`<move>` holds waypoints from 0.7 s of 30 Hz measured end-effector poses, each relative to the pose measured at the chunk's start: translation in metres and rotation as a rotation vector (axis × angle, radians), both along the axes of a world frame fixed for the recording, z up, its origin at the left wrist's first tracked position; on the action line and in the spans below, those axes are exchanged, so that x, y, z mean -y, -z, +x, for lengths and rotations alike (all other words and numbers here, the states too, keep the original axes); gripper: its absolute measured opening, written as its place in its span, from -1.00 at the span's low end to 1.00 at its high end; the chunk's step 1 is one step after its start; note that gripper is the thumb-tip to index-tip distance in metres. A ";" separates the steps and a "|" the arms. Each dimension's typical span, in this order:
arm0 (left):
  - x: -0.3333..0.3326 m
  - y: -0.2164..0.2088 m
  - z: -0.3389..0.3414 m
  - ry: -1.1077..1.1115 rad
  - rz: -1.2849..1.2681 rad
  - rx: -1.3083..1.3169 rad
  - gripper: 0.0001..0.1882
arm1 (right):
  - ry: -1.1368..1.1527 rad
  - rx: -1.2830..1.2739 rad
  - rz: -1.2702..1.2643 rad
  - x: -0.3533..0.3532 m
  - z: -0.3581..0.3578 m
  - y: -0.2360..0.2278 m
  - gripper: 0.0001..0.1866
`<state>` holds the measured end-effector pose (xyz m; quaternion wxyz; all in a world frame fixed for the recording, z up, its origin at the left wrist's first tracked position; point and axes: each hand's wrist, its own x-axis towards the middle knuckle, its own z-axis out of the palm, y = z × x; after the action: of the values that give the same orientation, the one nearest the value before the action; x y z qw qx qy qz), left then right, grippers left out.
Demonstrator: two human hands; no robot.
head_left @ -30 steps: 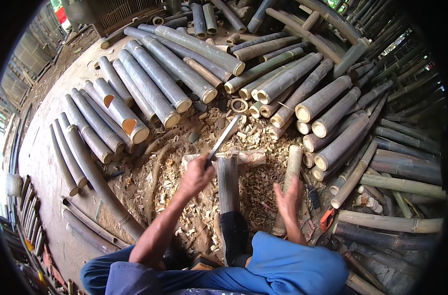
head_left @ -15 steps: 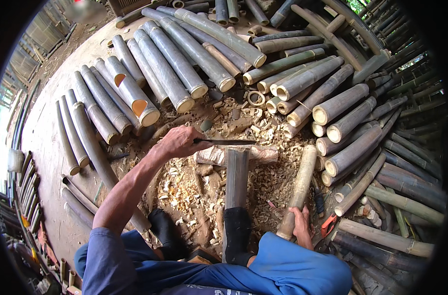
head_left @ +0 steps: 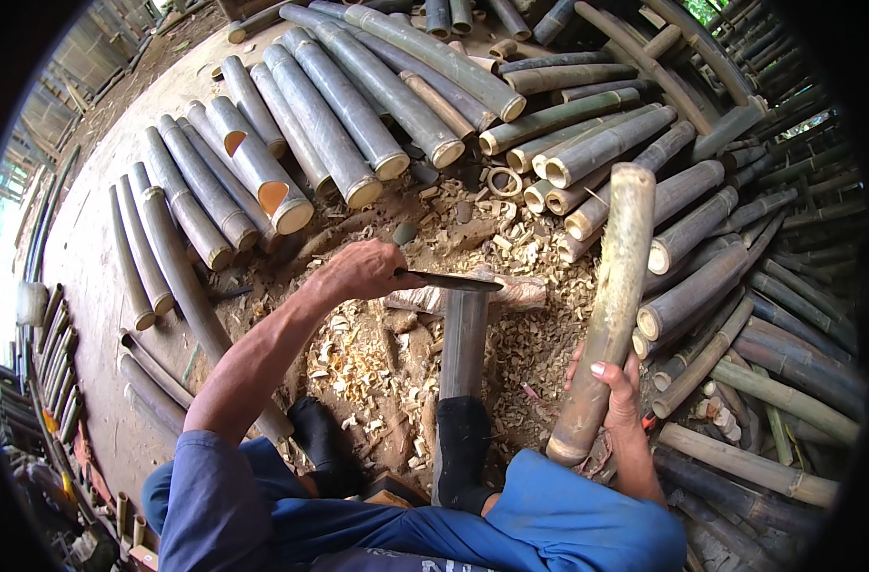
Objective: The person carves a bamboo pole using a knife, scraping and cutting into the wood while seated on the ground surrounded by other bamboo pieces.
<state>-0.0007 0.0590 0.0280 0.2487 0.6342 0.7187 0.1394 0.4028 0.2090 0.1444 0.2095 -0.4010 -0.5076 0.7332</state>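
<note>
Two hands: left hand (head_left: pixel 363 270) gripping knife (head_left: pixel 451 281), right hand (head_left: pixel 617 389) clutching bamboo pole (head_left: pixel 606 305)

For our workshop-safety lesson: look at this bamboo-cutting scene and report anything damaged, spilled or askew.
Pale bamboo chips and shavings litter the ground around the person's black-socked feet. Two grey-green bamboo poles in the left row have slanted, orange-faced cut ends. The right hand holds a brownish bamboo pole tilted.

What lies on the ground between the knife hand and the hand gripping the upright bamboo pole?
In the head view, between the left hand and right hand lie a split bamboo piece under the blade, and wood chips.
</note>
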 end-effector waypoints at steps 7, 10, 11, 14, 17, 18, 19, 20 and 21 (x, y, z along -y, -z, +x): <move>-0.004 0.000 0.001 0.017 0.009 -0.005 -0.29 | -0.129 0.089 0.129 -0.007 -0.015 -0.022 -0.12; -0.002 -0.001 0.001 0.007 0.020 -0.009 -0.30 | -0.180 0.120 0.149 -0.008 -0.017 -0.024 -0.07; -0.003 -0.002 0.003 0.002 0.020 -0.007 -0.30 | -0.197 0.129 0.157 -0.009 -0.016 -0.023 -0.06; -0.005 -0.005 0.004 0.005 -0.015 -0.022 -0.31 | -0.221 0.134 0.156 -0.009 -0.016 -0.023 -0.04; -0.003 -0.003 0.003 0.006 0.004 0.009 -0.32 | -0.256 0.140 0.153 -0.009 -0.017 -0.026 -0.03; -0.002 -0.002 0.002 0.003 -0.001 0.002 -0.32 | -0.271 0.144 0.154 -0.010 -0.018 -0.027 -0.02; -0.002 -0.002 0.003 0.002 -0.004 -0.004 -0.32 | -0.281 0.150 0.177 -0.011 -0.018 -0.027 0.00; -0.002 -0.001 0.003 0.001 -0.006 -0.009 -0.32 | -0.291 0.157 0.200 -0.013 -0.018 -0.028 0.01; -0.002 -0.001 0.004 0.001 0.014 -0.026 -0.35 | -0.295 0.164 0.208 -0.014 -0.018 -0.030 0.03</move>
<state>0.0036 0.0610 0.0289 0.2353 0.6381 0.7204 0.1360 0.3843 0.2228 0.1748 0.0982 -0.3569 -0.6492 0.6645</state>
